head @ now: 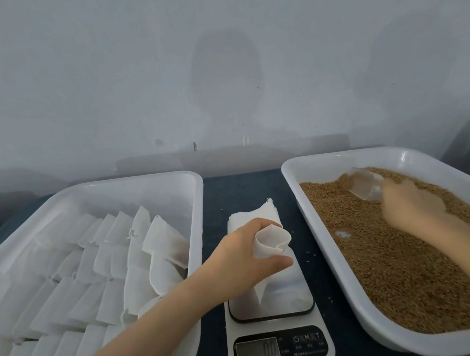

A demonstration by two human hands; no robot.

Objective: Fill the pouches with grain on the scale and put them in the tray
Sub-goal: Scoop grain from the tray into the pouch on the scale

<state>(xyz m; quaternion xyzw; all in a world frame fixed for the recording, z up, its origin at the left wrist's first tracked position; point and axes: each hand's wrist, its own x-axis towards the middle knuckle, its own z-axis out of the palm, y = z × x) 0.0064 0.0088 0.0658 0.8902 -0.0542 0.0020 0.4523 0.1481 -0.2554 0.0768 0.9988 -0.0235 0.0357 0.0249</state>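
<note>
Left hand: the left hand (245, 252) is gripping a pouch (270, 242), fingers and thumb curling round its open mouth.
Pouch: it is hanging upright over the scale (279, 345), between the two trays, and looking empty.
Right hand: the right hand (409, 204) is closing on a clear scoop (365, 185) and digging into the grain (398, 261) in the right tray (342, 156).
Done: rows of white pouches are lying in the left tray (129, 182).
Left: this pouch is waiting for grain, and a stack (250, 215) of flat ones is sitting just beyond the scale.
Hard to see: the right fingers are blurring. The display digits are too faint to read. The near tray ends are running out of view. I cannot tell which tray pouches are filled, or whether this pouch is touching the plate.
</note>
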